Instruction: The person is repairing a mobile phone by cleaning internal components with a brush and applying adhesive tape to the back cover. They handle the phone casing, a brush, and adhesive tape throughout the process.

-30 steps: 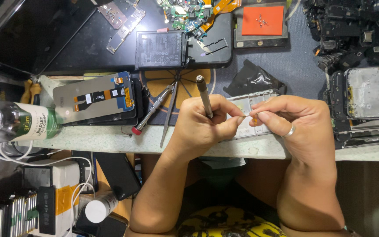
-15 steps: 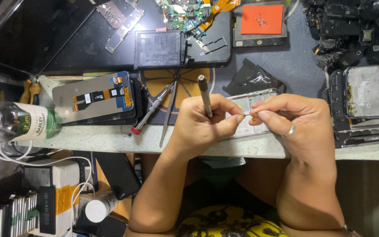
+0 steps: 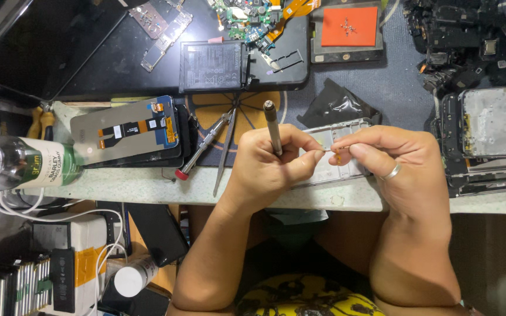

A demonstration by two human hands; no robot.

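Note:
My left hand [image 3: 267, 167] grips a thin grey screwdriver [image 3: 272, 124] whose handle points away from me. The fingers of that hand also press on a grey phone frame [image 3: 339, 130] lying at the bench's front edge. My right hand [image 3: 402, 169], with a ring on one finger, pinches a small orange flex part [image 3: 336, 153] between thumb and forefinger, right over the frame. The two hands almost touch at the fingertips. Most of the frame is hidden under them.
Left of my hands lie tweezers [image 3: 225, 153], a red-tipped screwdriver [image 3: 201, 146], a phone screen with a flex cable [image 3: 125, 130] and a clear bottle [image 3: 21, 164]. A black battery [image 3: 212, 65], circuit boards [image 3: 247, 14] and an orange pad [image 3: 349, 26] sit farther back. Stacked phone bodies [image 3: 490, 137] fill the right.
The screwdriver in my left hand has tilted slightly more upright. Both hands stay over the phone frame with only small finger movements.

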